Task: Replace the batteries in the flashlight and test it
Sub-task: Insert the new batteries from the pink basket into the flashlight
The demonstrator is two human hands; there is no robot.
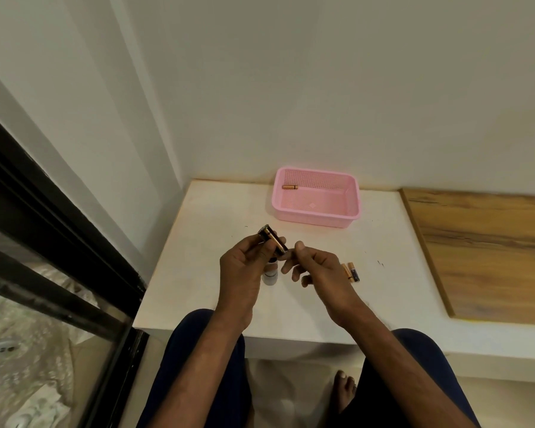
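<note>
My left hand (244, 264) grips a black battery holder (272, 240) with copper-and-black batteries in it, held above the white table (198, 242). My right hand (315, 267) pinches the holder's near end with thumb and forefinger, its other fingers loosely spread. Below the hands a white and black flashlight part (270, 274) lies on the table, mostly hidden. Two copper-and-black batteries (351, 272) lie side by side just right of my right hand. One more battery (289, 187) lies inside the pink basket (349, 208) at the back.
A wooden board (482, 251) covers the table's right side. The white wall rises right behind the basket. A dark-framed glass door (59, 242) stands to the left. My knees and a bare foot (345, 387) show below the table's front edge.
</note>
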